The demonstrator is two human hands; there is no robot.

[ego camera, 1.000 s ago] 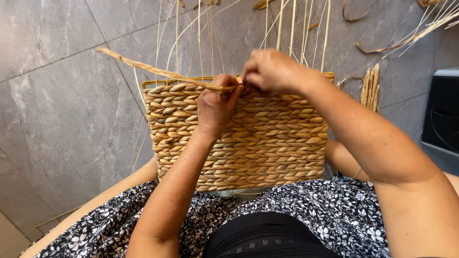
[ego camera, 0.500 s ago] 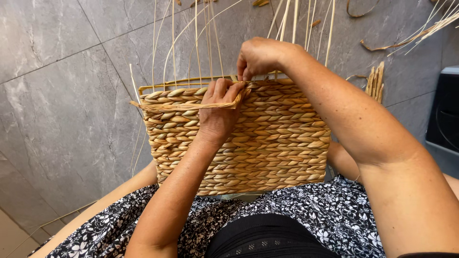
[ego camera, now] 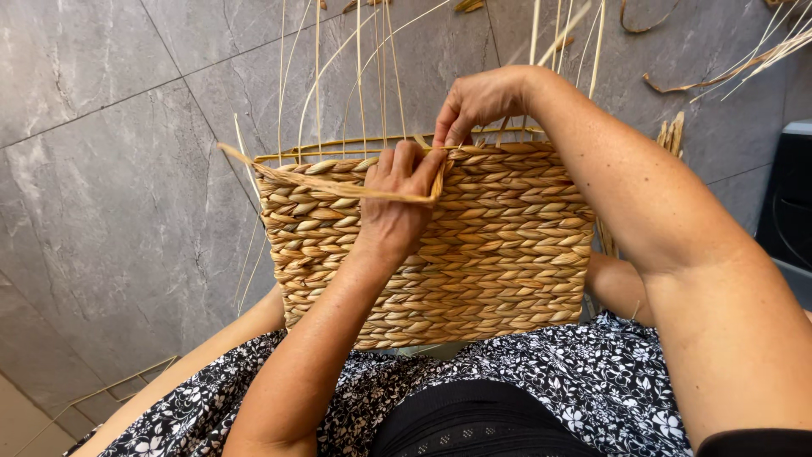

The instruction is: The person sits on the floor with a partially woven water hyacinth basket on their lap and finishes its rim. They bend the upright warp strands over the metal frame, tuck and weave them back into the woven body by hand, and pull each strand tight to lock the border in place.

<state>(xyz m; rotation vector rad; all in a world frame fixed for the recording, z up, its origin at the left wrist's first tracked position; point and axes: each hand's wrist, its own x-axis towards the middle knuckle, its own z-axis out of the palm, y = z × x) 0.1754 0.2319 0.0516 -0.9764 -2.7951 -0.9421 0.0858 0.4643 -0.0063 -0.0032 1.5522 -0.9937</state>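
Observation:
A woven straw basket [ego camera: 499, 254] rests on my lap, its side wall facing me and thin upright stakes [ego camera: 364, 76] rising from its rim. My left hand [ego camera: 399, 203] presses on the basket's upper wall and grips a flat straw strand [ego camera: 313, 179] that runs leftward past the basket's corner. My right hand [ego camera: 478, 101] pinches the same strand at the rim, just above my left fingers, among the stakes.
Grey stone floor tiles [ego camera: 110, 195] lie all around. Loose straw pieces [ego camera: 719, 72] lie on the floor at upper right, and a short bundle [ego camera: 672, 135] stands beside the basket. A dark bin [ego camera: 787, 203] is at the right edge. My floral dress [ego camera: 541, 381] covers my lap.
The loose strand, earlier angled up to the left, now lies lower along the rim. My right hand has stayed at the rim; the left hand slid slightly down the wall.

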